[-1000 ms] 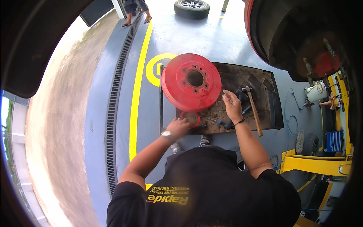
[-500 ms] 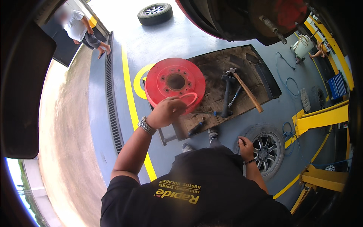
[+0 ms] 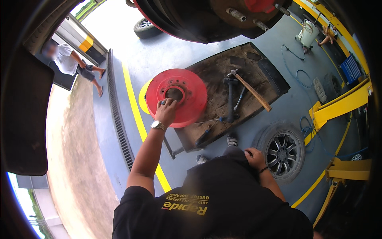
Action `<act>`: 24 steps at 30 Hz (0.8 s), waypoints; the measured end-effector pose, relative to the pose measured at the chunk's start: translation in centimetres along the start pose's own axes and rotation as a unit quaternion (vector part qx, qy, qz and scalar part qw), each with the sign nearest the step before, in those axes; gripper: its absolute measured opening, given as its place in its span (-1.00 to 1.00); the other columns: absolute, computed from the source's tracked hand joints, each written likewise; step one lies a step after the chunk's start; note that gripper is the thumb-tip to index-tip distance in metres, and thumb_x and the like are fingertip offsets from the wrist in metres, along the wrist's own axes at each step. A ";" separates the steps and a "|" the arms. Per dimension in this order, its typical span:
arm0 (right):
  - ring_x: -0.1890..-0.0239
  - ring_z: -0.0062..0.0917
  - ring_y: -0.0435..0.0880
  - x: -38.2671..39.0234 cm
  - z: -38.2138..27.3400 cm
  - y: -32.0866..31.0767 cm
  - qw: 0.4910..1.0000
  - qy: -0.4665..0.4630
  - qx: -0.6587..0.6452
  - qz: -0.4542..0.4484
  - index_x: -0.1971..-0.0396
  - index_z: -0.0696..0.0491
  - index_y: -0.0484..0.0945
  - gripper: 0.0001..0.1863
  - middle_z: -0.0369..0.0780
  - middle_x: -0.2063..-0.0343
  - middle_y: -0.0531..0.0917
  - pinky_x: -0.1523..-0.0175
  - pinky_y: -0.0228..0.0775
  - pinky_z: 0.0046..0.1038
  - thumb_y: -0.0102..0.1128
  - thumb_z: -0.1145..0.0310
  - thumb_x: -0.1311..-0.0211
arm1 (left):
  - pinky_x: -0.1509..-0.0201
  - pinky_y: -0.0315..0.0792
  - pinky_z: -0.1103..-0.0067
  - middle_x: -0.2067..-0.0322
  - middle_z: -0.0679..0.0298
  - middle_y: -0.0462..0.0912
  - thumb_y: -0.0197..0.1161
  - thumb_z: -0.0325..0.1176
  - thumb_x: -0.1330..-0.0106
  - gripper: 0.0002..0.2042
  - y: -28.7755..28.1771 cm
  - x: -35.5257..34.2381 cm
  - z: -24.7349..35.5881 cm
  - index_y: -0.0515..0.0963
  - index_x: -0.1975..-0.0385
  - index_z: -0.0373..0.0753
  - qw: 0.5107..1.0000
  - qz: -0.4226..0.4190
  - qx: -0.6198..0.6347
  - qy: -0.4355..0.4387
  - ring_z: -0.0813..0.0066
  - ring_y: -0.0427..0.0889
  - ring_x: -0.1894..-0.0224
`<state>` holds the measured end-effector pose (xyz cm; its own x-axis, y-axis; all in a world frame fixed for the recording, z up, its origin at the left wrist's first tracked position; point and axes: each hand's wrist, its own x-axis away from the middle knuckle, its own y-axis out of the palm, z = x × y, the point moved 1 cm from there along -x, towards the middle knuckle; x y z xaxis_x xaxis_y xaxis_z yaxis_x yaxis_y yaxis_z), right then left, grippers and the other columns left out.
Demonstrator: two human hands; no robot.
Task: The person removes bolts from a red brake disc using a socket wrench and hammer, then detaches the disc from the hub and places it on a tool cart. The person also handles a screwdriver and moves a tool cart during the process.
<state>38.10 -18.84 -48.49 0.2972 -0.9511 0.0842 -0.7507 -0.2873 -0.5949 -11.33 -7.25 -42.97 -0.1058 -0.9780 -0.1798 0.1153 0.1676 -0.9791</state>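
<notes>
A red brake drum point(image 3: 195, 103) lies flat at the left end of a low work table point(image 3: 217, 63). My left hand point(image 3: 166, 111) reaches over its near side, fingers closed on a thin red ring point(image 3: 184, 94). The ring lies around or just over the drum's centre hole; whether it touches the drum I cannot tell. By my lap, beside an alloy wheel, my right hand point(image 3: 255, 157) is closed with fingers curled; anything inside it is hidden. On the table right of the drum are a wooden-handled hammer point(image 3: 252, 91), a black mallet point(image 3: 230, 99) and a screwdriver point(image 3: 207, 134).
A wheel with a tyre point(image 3: 281, 153) rests on the floor at my right. Overhead at the far side hangs a hub with studs point(image 3: 236, 15). Yellow lift arms point(image 3: 338, 103) and a blue hose point(image 3: 304, 78) are at right. A person point(image 3: 71, 61) stands far left; another tyre point(image 3: 145, 30) lies beyond.
My left hand has brought the red ring from above the drum's near edge onto its centre area. My right hand has drawn in closer to my lap. The view has shifted.
</notes>
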 end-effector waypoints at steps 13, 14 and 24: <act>-0.07 -0.35 0.62 -19.9 -6.9 3.2 0.624 0.232 -0.680 -0.307 -0.17 0.07 0.51 -0.34 -0.13 0.00 0.66 -0.22 0.41 -0.19 -0.12 -0.24 -0.50 | -0.52 0.07 0.05 -0.38 -0.04 0.34 0.30 -0.07 -0.33 -0.39 -5.4 -2.0 25.1 0.40 -0.31 -0.25 0.965 0.154 0.198 0.072 -0.04 0.25 -0.47; -0.13 -0.32 0.58 -21.0 -10.4 1.4 0.584 0.244 -0.716 -0.296 -0.20 0.08 0.49 -0.29 -0.10 -0.05 0.63 -0.28 0.34 -0.18 -0.20 -0.27 -0.50 | -0.53 0.06 0.06 -0.40 -0.07 0.31 0.27 -0.01 -0.34 -0.34 -5.2 -2.2 26.1 0.37 -0.34 -0.28 0.959 0.146 0.187 0.157 -0.07 0.24 -0.48; -0.40 -0.10 0.41 -24.3 -15.6 -7.8 0.797 -0.596 -0.010 -0.096 -0.35 0.12 0.40 -0.33 0.01 -0.33 0.46 -0.46 0.15 -0.10 -0.20 -0.12 -0.56 | -0.44 0.21 0.23 -0.31 0.05 0.48 -0.39 0.43 -0.48 -0.09 -1.1 -6.2 30.3 0.34 -0.37 -0.36 0.334 0.119 0.879 -0.318 0.18 0.35 -0.39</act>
<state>27.52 4.77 -33.36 0.7487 -0.1095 -0.6538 -0.6292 -0.4280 -0.6488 19.10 -5.10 -37.88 0.2797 -0.8856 0.3708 0.5070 0.4642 0.7263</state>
